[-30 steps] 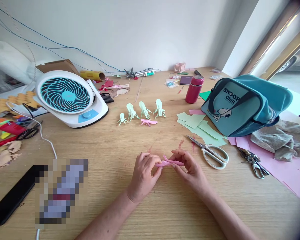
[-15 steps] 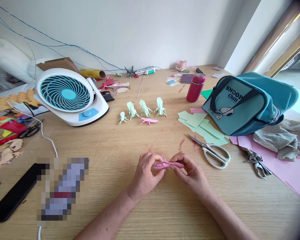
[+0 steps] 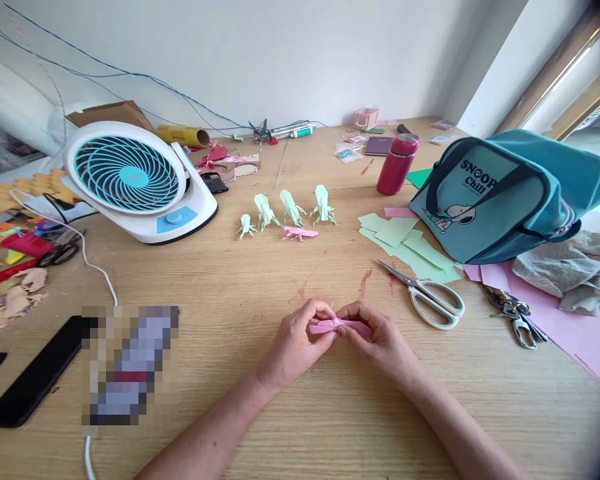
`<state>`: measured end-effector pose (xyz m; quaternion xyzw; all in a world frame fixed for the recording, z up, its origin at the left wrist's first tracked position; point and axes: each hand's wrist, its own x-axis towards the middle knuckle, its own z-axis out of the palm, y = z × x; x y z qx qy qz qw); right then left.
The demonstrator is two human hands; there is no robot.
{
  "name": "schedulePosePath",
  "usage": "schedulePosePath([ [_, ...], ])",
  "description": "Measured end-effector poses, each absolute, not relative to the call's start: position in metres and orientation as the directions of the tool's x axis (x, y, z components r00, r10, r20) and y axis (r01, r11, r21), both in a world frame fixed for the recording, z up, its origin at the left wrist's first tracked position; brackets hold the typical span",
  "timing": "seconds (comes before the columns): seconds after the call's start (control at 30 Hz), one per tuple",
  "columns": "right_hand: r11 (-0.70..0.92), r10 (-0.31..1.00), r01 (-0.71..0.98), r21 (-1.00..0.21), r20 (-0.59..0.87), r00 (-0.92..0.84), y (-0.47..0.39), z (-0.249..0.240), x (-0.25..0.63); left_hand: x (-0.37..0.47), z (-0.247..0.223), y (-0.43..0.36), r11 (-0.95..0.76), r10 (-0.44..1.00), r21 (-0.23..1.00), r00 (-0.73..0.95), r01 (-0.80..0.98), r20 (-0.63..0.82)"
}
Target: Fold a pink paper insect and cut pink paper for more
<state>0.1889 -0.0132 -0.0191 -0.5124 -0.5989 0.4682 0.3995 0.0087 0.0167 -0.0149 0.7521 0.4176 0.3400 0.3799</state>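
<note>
Fingers of my left hand (image 3: 295, 340) and right hand (image 3: 384, 341) pinch the folded pink paper (image 3: 336, 324) — just left of the scissors (image 3: 418, 287). Green paper figures (image 3: 322, 201) and a pink paper figure (image 3: 302, 233) stand beyond, left of the scissors.

The left hand (image 3: 293, 343) and the right hand (image 3: 385, 347) pinch a small, thin, folded pink paper shape (image 3: 334, 324) over the light brown wooden worktop (image 3: 220, 293). Four pale green paper figures (image 3: 292, 208) with thin legs stand just behind a pink paper figure (image 3: 301, 233). Big silver scissors with creamy white handles (image 3: 417, 287) lie near the right hand.
</note>
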Motion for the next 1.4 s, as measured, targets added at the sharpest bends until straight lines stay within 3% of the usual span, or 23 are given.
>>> schedulePosePath([
  [0.47,-0.039,0.982,0.144,-0.989,-0.064,-0.178,-0.014,-0.019,0.193,0.007,-0.011,0.023,-0.258,0.865,0.923,0.495,0.285,0.088],
  [0.67,-0.113,0.968,0.015,-0.993,-0.114,-0.225,-0.01,-0.019,0.195,0.001,-0.012,0.031,-0.096,0.84,0.981,0.542,0.169,-0.011],
  [0.87,-0.194,0.97,-0.007,-0.981,-0.191,-0.148,-0.01,-0.013,0.201,-0.004,-0.011,0.038,0.1,0.832,0.993,0.542,0.059,-0.116],
  [1.1,-0.246,0.963,-0.217,-0.945,-0.212,-0.168,-0.009,-0.015,0.201,-0.006,-0.013,0.039,0.133,0.827,0.991,0.549,0.012,-0.118],
  [1.4,-0.258,0.965,-0.319,-0.912,-0.227,-0.131,-0.009,-0.009,0.205,-0.004,-0.011,0.04,0.163,0.836,0.987,0.532,-0.001,-0.137],
])
